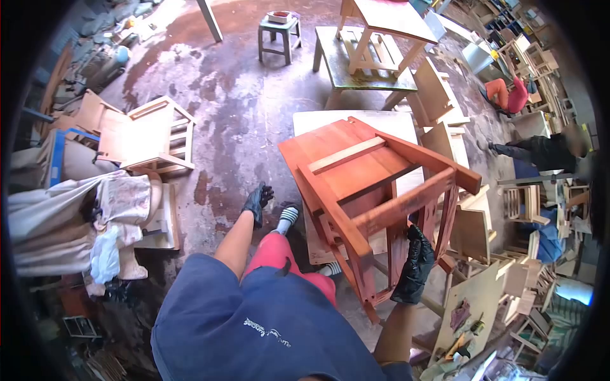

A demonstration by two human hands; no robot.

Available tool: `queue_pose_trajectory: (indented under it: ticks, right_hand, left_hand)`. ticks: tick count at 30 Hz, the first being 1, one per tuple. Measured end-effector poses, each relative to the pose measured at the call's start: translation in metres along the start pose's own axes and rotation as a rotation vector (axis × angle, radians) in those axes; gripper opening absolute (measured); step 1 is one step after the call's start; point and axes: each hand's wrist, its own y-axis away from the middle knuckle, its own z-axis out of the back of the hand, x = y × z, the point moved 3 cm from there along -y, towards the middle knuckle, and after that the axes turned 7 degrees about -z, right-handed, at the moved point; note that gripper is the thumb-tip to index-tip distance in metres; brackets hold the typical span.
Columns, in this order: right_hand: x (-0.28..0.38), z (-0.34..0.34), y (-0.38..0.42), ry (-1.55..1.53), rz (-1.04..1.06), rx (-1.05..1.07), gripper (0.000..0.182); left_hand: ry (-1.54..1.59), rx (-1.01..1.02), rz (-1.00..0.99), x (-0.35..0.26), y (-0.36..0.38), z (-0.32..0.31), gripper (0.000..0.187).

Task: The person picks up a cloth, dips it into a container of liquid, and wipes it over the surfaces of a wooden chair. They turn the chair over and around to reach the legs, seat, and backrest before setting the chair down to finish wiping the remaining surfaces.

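A reddish-brown stained wooden chair (381, 181) lies tipped over, its legs and rails facing up and toward me, on a pale low table (356, 118). My right hand (414, 267), in a black glove, is closed around one of the chair's wooden bars on the near right side. The fingertips there are partly hidden by the wood. My left hand (257, 202), also gloved in black, hangs over the floor left of the chair. Its fingers are apart with nothing in them, and it does not touch the chair.
Unfinished wooden chairs stand at left (146, 133) and along the right (438, 95). Ahead are a stool (279, 28) and a stacked table (362, 79). Cloths (124, 203) drape at left. Two other people (505, 95) are on the right.
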Motion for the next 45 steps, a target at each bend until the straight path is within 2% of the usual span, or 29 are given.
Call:
queue_pose_trajectory:
  ticks: [2,5,6,9,10,13,15,16,19,20,21,22,23,25,26,29,31,32,35,36,38,39,40,41,42,43,45]
  right_hand:
    - [-0.002,-0.011,-0.013,0.093,0.014,-0.037,0.036]
    - [0.008,-0.024,-0.02,0.095,-0.119,-0.039,0.036]
    - [-0.002,-0.026,-0.021,0.014,-0.17,-0.087,0.04]
    - [-0.041,-0.017,-0.024,-0.26,-0.499,-0.189,0.049]
    - [-0.031,-0.02,-0.026,-0.29,-0.53,-0.211,0.052]
    - [-0.013,-0.026,-0.033,-0.388,-0.622,-0.232,0.062]
    - [-0.02,-0.017,-0.038,-0.456,-0.675,-0.182,0.063]
    - [-0.024,-0.018,-0.042,-0.48,-0.63,-0.06,0.058]
    - [0.004,-0.029,-0.039,-0.296,-0.573,-0.117,0.054]
    - [-0.012,-0.026,-0.039,-0.292,-0.61,-0.149,0.05]
    - [-0.005,-0.032,-0.042,-0.304,-0.589,-0.147,0.054]
    - [0.009,-0.042,-0.047,-0.317,-0.566,-0.141,0.058]
    - [0.017,-0.047,-0.048,-0.331,-0.54,-0.133,0.063]
    - [-0.035,-0.031,-0.034,-0.256,-0.471,-0.266,0.059]
    - [-0.03,-0.04,-0.032,-0.178,-0.377,-0.316,0.058]
    - [-0.006,-0.052,-0.045,-0.384,-0.444,-0.405,0.055]
    - [-0.006,-0.05,-0.036,-0.501,-0.491,-0.428,0.055]
    - [-0.004,-0.05,-0.029,-0.601,-0.5,-0.497,0.056]
    - [0.059,-0.055,-0.016,-0.835,-0.446,-0.452,0.066]
    - [0.057,-0.042,-0.01,-0.931,-0.349,-0.241,0.055]
    - [0.076,-0.034,0.002,-0.841,-0.274,-0.266,0.061]
    - [0.08,-0.029,0.008,-0.821,-0.238,-0.275,0.062]
    - [0.077,-0.021,0.015,-0.875,-0.219,-0.173,0.066]
    - [0.076,-0.016,0.024,-0.858,-0.233,-0.181,0.068]
    - [0.08,-0.012,0.03,-0.844,-0.242,-0.194,0.07]
    - [0.081,-0.007,0.037,-0.831,-0.253,-0.211,0.072]
    - [0.072,0.004,0.041,-0.79,-0.221,0.008,0.088]
  left_hand:
    - [0.055,-0.012,-0.01,-0.015,-0.039,-0.008,0.06]
    - [0.083,-0.044,0.115,-0.029,-0.07,-0.023,0.058]
    - [0.149,-0.06,0.143,-0.031,-0.077,-0.029,0.06]
    - [0.261,-0.076,0.172,-0.024,-0.104,-0.041,0.065]
    - [0.352,-0.13,0.217,-0.034,-0.099,-0.053,0.07]
    - [0.582,-0.095,0.241,-0.052,-0.098,-0.077,0.065]
    - [0.655,-0.001,0.287,-0.06,-0.102,-0.094,0.078]
    - [0.694,0.07,0.278,-0.059,-0.105,-0.098,0.082]
    - [0.748,0.116,0.266,-0.058,-0.111,-0.113,0.087]
    - [0.756,0.105,0.257,-0.063,-0.112,-0.118,0.088]
    - [0.766,0.091,0.245,-0.064,-0.113,-0.119,0.088]
    - [0.874,0.265,0.175,-0.062,-0.117,-0.118,0.078]
    - [0.841,0.254,0.16,-0.056,-0.124,-0.119,0.075]
    - [0.768,0.239,0.128,-0.053,-0.134,-0.125,0.069]
    - [0.74,0.225,0.11,-0.048,-0.131,-0.121,0.068]
    - [0.728,0.258,0.045,-0.06,-0.126,-0.128,0.065]
    - [0.77,0.327,0.044,-0.095,-0.093,-0.124,0.065]
    - [0.794,0.324,0.053,-0.107,-0.087,-0.116,0.059]
    - [0.72,0.316,-0.074,-0.171,-0.044,-0.11,0.059]
    - [0.696,0.329,-0.133,-0.196,-0.03,-0.111,0.059]
    - [0.651,0.36,-0.254,-0.245,-0.006,-0.111,0.057]
    - [0.56,0.306,-0.373,-0.27,0.004,-0.11,0.055]
    - [0.466,0.252,-0.493,-0.29,0.013,-0.107,0.053]
    - [0.313,0.103,-0.719,-0.308,0.019,-0.103,0.048]
    - [0.344,0.114,-0.709,-0.326,0.006,-0.083,0.044]
    - [0.234,0.011,-0.87,-0.362,0.07,-0.118,0.036]
    - [0.149,-0.031,-1.127,-0.406,0.106,-0.137,0.042]
